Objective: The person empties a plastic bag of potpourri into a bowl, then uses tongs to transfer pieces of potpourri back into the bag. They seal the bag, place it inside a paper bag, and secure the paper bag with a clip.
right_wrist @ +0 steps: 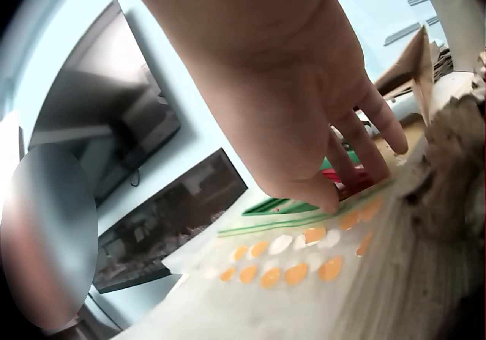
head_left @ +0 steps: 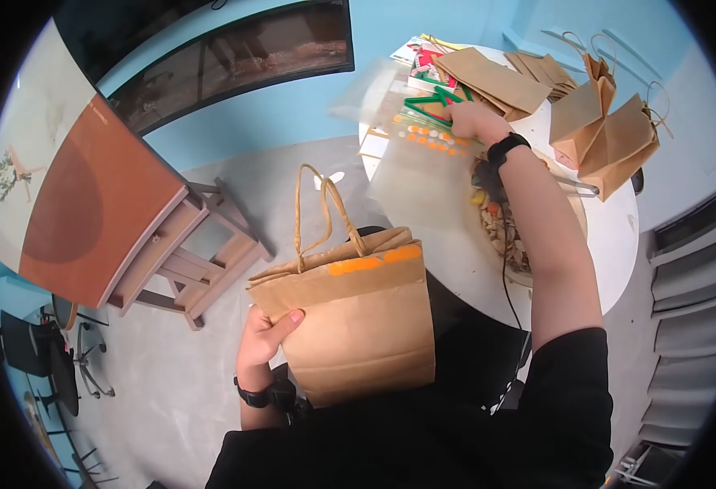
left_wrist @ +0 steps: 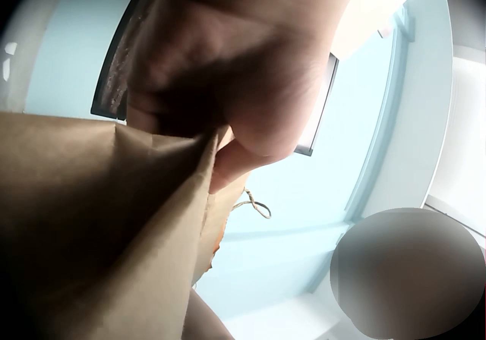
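Observation:
A brown paper bag (head_left: 366, 326) with twisted handles and orange marks along its top stands upright in front of the body. The left hand (head_left: 262, 336) grips its left side, thumb on the front; in the left wrist view the hand (left_wrist: 228, 74) pinches the creased paper (left_wrist: 99, 226). Over the white table, the right hand (head_left: 476, 122) reaches to green-edged and red items (head_left: 427, 106). In the right wrist view the hand (right_wrist: 304, 120) has its fingers spread and slightly bent at the green-lined edge of a translucent bag (right_wrist: 304, 294) with orange and white spots. Part of the fingertips is hidden.
On the white table (head_left: 619, 253) lie flat brown bags (head_left: 492, 81), with standing paper bags (head_left: 619, 147) at the right. A round tray of mixed pieces (head_left: 505, 240) is under the right forearm. A brown-and-white table (head_left: 89, 196) stands at the left.

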The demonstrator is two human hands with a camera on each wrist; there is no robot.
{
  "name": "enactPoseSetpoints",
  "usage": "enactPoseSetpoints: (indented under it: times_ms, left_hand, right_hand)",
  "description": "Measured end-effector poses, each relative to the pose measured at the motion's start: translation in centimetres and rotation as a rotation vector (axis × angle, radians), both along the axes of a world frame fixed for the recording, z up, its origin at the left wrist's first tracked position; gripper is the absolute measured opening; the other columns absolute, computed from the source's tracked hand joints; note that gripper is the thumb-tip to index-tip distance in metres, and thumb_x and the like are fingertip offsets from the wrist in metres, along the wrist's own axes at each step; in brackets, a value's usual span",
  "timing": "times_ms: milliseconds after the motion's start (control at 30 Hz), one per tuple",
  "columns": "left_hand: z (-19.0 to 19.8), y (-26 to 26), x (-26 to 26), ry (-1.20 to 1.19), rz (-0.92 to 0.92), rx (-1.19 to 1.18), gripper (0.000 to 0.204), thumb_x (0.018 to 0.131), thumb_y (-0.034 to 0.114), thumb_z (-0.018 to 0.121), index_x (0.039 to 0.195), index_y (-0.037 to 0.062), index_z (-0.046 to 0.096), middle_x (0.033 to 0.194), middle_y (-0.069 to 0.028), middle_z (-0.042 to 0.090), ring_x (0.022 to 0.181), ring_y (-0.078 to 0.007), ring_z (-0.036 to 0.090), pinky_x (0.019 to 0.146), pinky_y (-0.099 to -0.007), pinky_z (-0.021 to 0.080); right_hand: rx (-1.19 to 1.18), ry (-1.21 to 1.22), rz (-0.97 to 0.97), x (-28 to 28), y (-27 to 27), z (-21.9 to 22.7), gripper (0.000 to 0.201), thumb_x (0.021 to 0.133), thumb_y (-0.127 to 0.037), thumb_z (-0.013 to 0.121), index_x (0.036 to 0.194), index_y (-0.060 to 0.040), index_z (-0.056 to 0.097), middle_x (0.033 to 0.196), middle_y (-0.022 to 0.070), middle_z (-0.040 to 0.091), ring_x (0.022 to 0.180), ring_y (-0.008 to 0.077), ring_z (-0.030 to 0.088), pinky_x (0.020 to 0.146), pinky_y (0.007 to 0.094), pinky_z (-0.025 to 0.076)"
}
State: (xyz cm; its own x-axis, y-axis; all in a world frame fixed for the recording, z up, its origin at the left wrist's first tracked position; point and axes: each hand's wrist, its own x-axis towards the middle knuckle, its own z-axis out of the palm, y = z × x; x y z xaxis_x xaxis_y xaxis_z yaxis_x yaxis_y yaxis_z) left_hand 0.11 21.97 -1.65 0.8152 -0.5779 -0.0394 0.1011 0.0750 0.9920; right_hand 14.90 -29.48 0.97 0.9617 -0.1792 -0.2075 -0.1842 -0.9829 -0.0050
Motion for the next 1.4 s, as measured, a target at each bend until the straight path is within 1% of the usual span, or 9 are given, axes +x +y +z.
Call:
enactPoseSetpoints:
  times_ms: [233, 367, 500, 600, 700, 767, 933, 1133, 1400]
  left_hand:
    - [-1.2, 2.2, 0.9, -0.027, 0.106, -0.02, 0.023, 0.096, 0.014, 0.061, 0.111, -0.0031, 0.065, 0.103, -0.0044, 0.068, 0.091, -0.0089, 0.06, 0.079, -0.0259, 0.048]
    - [1.4, 0.6, 0.9, -0.05, 0.198, 0.067, 0.025, 0.098, 0.016, 0.059, 0.115, -0.0025, 0.062, 0.103, -0.0037, 0.067, 0.089, -0.0085, 0.06, 0.078, -0.0248, 0.048]
    - [2.2, -0.9, 0.3, -0.11, 0.217, 0.056, 0.027, 0.099, 0.016, 0.057, 0.12, -0.0018, 0.059, 0.105, -0.0038, 0.066, 0.091, -0.009, 0.06, 0.08, -0.0249, 0.048]
    - [2.7, -2.4, -0.1, -0.107, 0.186, 0.015, 0.027, 0.099, 0.015, 0.057, 0.12, -0.0019, 0.058, 0.107, -0.0041, 0.066, 0.093, -0.0097, 0.06, 0.081, -0.0254, 0.048]
    - [3.5, -4.4, -0.7, -0.132, 0.102, -0.009, 0.027, 0.099, 0.015, 0.057, 0.121, -0.0016, 0.058, 0.108, -0.004, 0.066, 0.093, -0.0099, 0.06, 0.082, -0.0257, 0.048]
    - [4.0, -5.8, -1.4, -0.155, 0.032, -0.011, 0.027, 0.099, 0.015, 0.058, 0.12, -0.0016, 0.058, 0.108, -0.0042, 0.066, 0.093, -0.0101, 0.06, 0.081, -0.0258, 0.048]
    - [6.2, -9.4, -3.7, -0.299, -0.193, 0.043, 0.024, 0.098, 0.013, 0.058, 0.113, -0.0042, 0.063, 0.101, -0.0077, 0.069, 0.09, -0.0126, 0.063, 0.08, -0.0272, 0.05]
    - [9.3, -15.1, -6.7, -0.522, -0.558, 0.003, 0.022, 0.093, 0.01, 0.058, 0.106, -0.007, 0.066, 0.098, -0.0163, 0.071, 0.086, -0.0235, 0.068, 0.077, -0.0305, 0.052]
    - [9.8, -22.2, -10.3, -0.609, -0.763, -0.107, 0.026, 0.093, 0.013, 0.06, 0.11, -0.0049, 0.066, 0.099, -0.0169, 0.071, 0.087, -0.0251, 0.069, 0.077, -0.0314, 0.052]
  right_hand:
    - [0.003, -0.22, -0.063, -1.1, -0.3, 0.8, 0.024, 0.085, -0.017, 0.058, 0.105, -0.0064, 0.067, 0.099, 0.0185, 0.069, 0.095, 0.0365, 0.066, 0.082, 0.0437, 0.052]
    - [0.219, -0.391, -0.069, -2.2, -0.5, 3.6, 0.025, 0.091, -0.028, 0.059, 0.102, -0.006, 0.065, 0.078, 0.0134, 0.067, 0.078, 0.0291, 0.065, 0.071, 0.0389, 0.051]
    - [0.557, -0.602, 0.092, -10.5, 4.9, 10.8, 0.026, 0.095, -0.03, 0.06, 0.098, -0.0043, 0.062, 0.067, 0.0055, 0.058, 0.063, 0.012, 0.055, 0.059, 0.0278, 0.043]
    - [0.769, -0.633, 0.242, -19.8, 10.5, 15.1, 0.014, 0.089, -0.018, 0.067, 0.093, -0.0048, 0.063, 0.071, 0.003, 0.059, 0.059, 0.0087, 0.049, 0.056, 0.0244, 0.038]
    - [0.531, -0.499, 0.493, -27.4, 13.7, 18.4, 0.014, 0.079, -0.008, 0.074, 0.09, -0.0061, 0.065, 0.073, 0.0034, 0.056, 0.061, 0.0125, 0.053, 0.056, 0.0256, 0.04]
    - [0.61, -0.284, 0.348, -30.6, 15.3, 19.0, 0.018, 0.07, -0.007, 0.078, 0.083, -0.0042, 0.065, 0.081, 0.0073, 0.054, 0.071, 0.0207, 0.055, 0.062, 0.0285, 0.043]
    - [0.475, -0.292, 0.402, -34.1, 14.9, 17.4, 0.019, 0.078, -0.011, 0.075, 0.093, -0.0091, 0.064, 0.083, 0.0071, 0.052, 0.074, 0.0303, 0.056, 0.06, 0.0375, 0.044]
    - [0.388, -0.203, 0.445, -38.5, 13.4, 17.9, 0.018, 0.08, -0.017, 0.073, 0.092, -0.01, 0.063, 0.085, 0.0068, 0.055, 0.075, 0.0296, 0.058, 0.063, 0.038, 0.046]
    - [0.412, -0.74, 0.142, -46.2, 11.4, 15.3, 0.03, 0.076, -0.017, 0.077, 0.103, -0.0086, 0.067, 0.096, 0.0064, 0.063, 0.086, 0.0275, 0.058, 0.07, 0.0344, 0.049]
